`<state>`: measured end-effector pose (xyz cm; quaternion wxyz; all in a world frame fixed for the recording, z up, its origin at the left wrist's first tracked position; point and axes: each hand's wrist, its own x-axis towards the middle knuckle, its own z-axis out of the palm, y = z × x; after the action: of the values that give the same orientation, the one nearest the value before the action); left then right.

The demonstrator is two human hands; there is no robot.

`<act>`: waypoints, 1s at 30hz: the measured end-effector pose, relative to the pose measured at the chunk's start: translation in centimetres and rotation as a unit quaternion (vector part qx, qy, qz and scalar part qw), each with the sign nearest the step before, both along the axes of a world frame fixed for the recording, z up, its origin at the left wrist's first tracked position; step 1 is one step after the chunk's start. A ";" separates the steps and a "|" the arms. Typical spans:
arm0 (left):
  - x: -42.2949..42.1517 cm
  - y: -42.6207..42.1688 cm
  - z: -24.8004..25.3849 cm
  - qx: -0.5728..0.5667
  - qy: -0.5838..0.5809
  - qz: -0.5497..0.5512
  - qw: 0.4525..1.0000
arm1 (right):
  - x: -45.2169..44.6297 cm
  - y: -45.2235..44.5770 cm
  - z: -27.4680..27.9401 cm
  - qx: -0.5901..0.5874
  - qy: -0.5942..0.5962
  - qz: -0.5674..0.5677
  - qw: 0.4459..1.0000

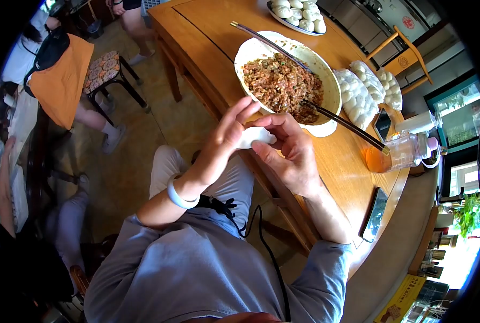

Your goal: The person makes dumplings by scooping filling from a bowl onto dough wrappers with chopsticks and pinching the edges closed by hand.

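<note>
A white piece of dough (pixel 253 138), folded into a small pouch, is held between my two hands in front of the table's edge. My left hand (pixel 221 141), with a pale band at its wrist, cradles it from the left. My right hand (pixel 292 153) pinches its right end between thumb and fingers. Whatever is inside the dough is hidden. Just beyond my hands, a large white bowl (pixel 332 89) contains minced filling (pixel 283 81). One pair of dark chopsticks (pixel 353 126) sticks out of the filling, and another pair (pixel 275 47) lies across the rim.
On the wooden table (pixel 207 40) are a plate of white buns (pixel 299 13), bagged white pieces (pixel 358 94), a jar of orange liquid (pixel 393 155) and a phone (pixel 374 214). A stool (pixel 102 70) and a person with an orange cloth (pixel 59 81) are at left.
</note>
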<state>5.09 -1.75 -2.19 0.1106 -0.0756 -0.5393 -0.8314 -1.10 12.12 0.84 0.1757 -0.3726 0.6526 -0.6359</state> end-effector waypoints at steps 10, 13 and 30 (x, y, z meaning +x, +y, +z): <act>0.3 -1.1 1.3 0.366 -0.104 -0.209 0.901 | -1.3 0.2 1.7 0.109 0.469 -0.110 0.870; 0.4 -1.4 1.4 0.350 -0.137 -0.241 0.895 | -2.2 0.3 1.8 0.134 0.501 -0.081 0.851; 0.2 -1.5 0.7 0.405 -0.183 -0.269 0.855 | -2.4 0.5 1.1 0.216 0.563 -0.021 0.797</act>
<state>5.31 -3.22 -1.46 -0.1974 -0.0134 -0.1242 -0.9723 -3.52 12.62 1.92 -0.1605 -0.6039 0.7642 -0.1600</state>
